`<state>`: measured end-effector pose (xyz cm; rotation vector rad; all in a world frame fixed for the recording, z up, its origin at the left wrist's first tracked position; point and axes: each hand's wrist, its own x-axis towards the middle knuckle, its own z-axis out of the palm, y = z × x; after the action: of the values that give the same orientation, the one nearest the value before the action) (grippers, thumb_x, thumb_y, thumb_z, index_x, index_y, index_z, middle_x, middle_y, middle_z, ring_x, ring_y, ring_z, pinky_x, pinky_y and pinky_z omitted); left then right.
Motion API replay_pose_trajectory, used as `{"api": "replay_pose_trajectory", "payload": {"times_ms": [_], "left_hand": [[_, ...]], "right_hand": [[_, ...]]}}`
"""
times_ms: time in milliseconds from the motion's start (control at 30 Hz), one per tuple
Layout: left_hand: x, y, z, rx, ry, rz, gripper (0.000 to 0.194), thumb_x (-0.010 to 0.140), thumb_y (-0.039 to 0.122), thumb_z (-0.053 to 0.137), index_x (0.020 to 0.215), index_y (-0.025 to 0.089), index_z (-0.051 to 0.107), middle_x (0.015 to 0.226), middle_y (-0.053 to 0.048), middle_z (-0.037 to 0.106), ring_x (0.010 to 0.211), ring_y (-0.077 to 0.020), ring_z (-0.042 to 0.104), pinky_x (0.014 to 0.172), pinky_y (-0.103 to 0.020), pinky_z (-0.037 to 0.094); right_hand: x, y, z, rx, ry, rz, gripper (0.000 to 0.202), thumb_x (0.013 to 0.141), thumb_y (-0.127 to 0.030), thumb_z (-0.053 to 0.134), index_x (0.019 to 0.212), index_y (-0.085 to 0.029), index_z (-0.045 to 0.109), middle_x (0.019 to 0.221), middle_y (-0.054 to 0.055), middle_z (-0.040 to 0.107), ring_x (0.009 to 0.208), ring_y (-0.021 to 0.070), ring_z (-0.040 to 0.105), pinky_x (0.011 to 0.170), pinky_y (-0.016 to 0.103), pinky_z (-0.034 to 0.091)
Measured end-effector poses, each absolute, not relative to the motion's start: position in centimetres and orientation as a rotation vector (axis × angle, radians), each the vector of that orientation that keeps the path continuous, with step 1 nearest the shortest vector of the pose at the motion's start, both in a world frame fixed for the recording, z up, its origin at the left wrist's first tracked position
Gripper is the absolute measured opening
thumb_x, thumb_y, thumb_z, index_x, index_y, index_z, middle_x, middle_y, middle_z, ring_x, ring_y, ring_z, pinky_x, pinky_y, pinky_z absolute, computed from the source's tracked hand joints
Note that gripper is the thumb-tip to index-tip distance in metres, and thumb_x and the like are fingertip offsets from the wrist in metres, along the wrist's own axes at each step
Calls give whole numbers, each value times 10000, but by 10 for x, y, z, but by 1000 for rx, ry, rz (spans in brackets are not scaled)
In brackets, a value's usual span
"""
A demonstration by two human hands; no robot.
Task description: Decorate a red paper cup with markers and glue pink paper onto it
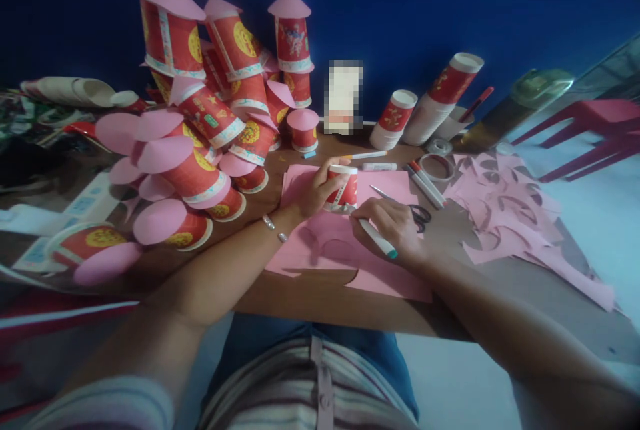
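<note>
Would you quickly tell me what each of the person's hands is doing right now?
Left hand: closed around a red-and-white paper cup.
Right hand: closed on a white marker with a green end.

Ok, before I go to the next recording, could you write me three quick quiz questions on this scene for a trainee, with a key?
1. True or false: the pile of pink offcuts lies to the right of the scissors.
2. What does the right hand hold?
a) a paintbrush
b) a white marker with a green end
c) a roll of tape
3. Fill the gap: the left hand holds a red and white ____.

Key: 1 true; 2 b; 3 cup.
</note>
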<state>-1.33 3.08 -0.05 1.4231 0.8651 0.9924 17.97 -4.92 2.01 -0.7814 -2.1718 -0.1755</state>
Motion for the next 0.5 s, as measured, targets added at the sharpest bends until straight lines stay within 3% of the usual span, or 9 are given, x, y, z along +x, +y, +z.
{"api": "replay_pose_trajectory", "payload": {"times_ms": [333,500], "left_hand": [[-12,29,2,1404,849,996,458,904,500,655,1272,234,589,1175,-71,723,927,-175,677,799,-278,552],[-13,27,7,1421,875,973,491,904,511,665,1303,238,578,1086,-47,727,876,-176,677,771,-291,553]], "right_hand": [[178,-50,18,-786,-2177,-181,163,953,-72,637,937,-230,601,734,-34,660,603,133,600,588,281,434],[178,-51,19,-755,-2159,-170,175,944,-63,641,926,-232,599,723,-35,651,594,134,590,587,284,444]]}}
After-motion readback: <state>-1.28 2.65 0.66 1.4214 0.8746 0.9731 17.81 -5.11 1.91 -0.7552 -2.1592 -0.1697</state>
